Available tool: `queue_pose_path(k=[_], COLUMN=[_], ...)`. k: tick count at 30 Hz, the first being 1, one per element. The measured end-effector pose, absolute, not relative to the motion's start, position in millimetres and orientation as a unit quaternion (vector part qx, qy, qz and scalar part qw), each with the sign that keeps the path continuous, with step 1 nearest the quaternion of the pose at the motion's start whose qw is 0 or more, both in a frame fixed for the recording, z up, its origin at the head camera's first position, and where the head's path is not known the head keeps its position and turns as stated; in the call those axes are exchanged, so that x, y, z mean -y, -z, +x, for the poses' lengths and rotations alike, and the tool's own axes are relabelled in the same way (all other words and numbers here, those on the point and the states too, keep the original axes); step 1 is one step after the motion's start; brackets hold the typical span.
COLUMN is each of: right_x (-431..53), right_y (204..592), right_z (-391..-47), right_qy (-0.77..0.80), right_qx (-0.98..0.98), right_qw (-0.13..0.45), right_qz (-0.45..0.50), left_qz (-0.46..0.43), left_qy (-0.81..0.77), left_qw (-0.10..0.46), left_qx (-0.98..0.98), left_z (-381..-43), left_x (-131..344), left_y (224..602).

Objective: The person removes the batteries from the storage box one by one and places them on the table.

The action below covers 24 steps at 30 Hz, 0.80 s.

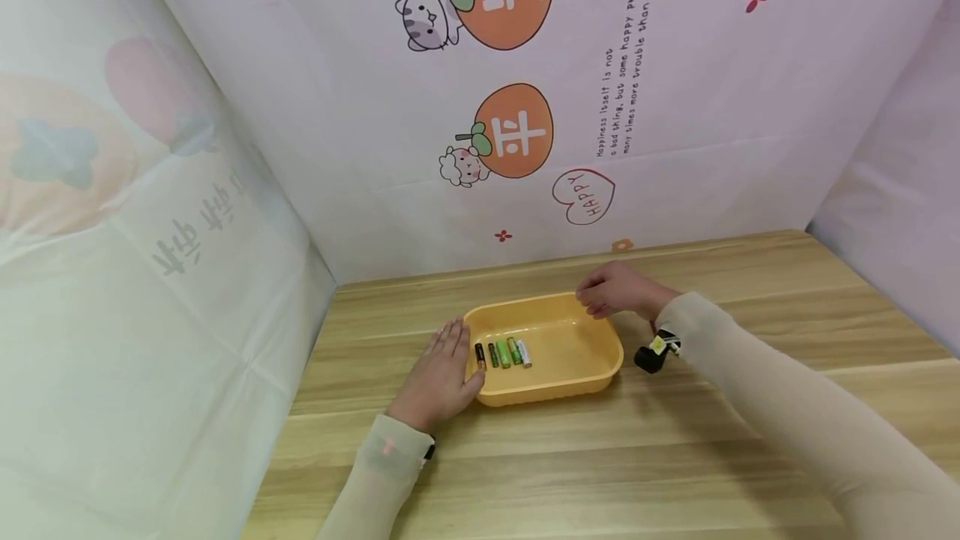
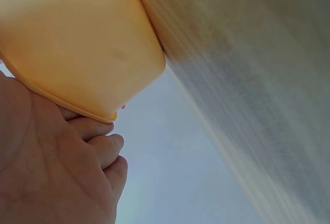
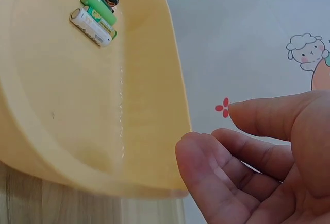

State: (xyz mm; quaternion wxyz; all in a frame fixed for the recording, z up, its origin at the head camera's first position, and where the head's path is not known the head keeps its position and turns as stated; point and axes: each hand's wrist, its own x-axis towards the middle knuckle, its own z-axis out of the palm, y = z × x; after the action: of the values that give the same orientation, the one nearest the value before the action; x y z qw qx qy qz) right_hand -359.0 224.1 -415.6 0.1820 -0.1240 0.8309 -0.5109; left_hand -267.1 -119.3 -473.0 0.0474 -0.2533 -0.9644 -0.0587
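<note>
A yellow plastic basin (image 1: 573, 357) stands on the table. Several AA-type batteries lie side by side at its left end, among them a black one (image 1: 480, 353), a bright green one (image 1: 503, 353) and a white one (image 3: 92, 27). My left hand (image 1: 441, 377) rests along the basin's left rim, its fingers fairly straight and thumb near the front corner. Seen from the left wrist, the palm is outside the wall (image 2: 98, 38). At the back right corner is my right hand (image 1: 618, 288), fingers loosely bent, thumb apart, nothing between them, fingertips close to the rim (image 3: 180, 92).
The wood-grain table (image 1: 540, 473) meets a white printed cloth (image 1: 405, 223) hanging behind it. More cloth hangs at the left (image 1: 150, 340) and right. A small black device (image 1: 651, 358) is strapped at the right wrist.
</note>
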Motion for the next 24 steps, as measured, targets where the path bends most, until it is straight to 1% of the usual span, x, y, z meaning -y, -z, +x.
queue_pose_path(k=[13, 24], right_x=[-205, -187], right_y=[421, 434], right_z=[-360, -366], right_qy=[0.510, 0.509], right_qx=[-0.827, -0.826], right_qw=[0.195, 0.203], right_qz=[-0.134, -0.132], left_qz=[-0.252, -0.254], left_qy=[0.055, 0.051], left_qw=[0.046, 0.042], left_qx=[0.965, 0.965], left_z=[-269, -270], left_x=[120, 120], left_y=[475, 476])
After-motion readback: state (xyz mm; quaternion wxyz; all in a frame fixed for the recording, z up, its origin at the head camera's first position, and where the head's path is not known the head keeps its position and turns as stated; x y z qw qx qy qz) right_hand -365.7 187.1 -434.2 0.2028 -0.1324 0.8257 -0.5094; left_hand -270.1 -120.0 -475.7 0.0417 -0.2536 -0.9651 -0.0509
